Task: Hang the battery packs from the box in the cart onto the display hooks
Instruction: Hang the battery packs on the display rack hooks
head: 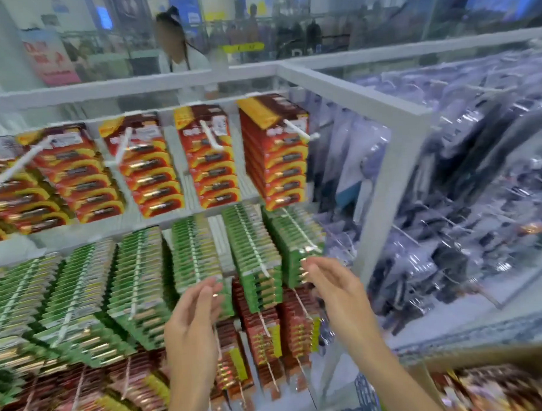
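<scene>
hands empty before the green battery rows

upper left to centre: red battery packs [156, 167] hung in stacks on white display hooks [118, 150]. underneath, green battery packs [136, 282] pressed tight along a second row of hooks, then a bottom row of dark red packs [263, 339].

centre: left hand [191, 330] raised in front of the green row, palm turned inward, fingers straight and loosely spread, holding nothing; fingertips just beside the lower edge of a green stack.

right of it: right hand [342, 292] likewise wide and loose, nothing held, fingertips at the front of the rightmost green stack [296, 241]; touching or just short of it, cannot tell through the blur.

further right: white frame post [384, 206], then clear-bagged dark goods [479, 165] hung on the neighbouring panel.

lower right corner: blue cart edge [368, 393], and beside it cardboard box [503, 358] with boxed packs [489, 388] in red and yellow lying inside, well apart from both hands.
</scene>
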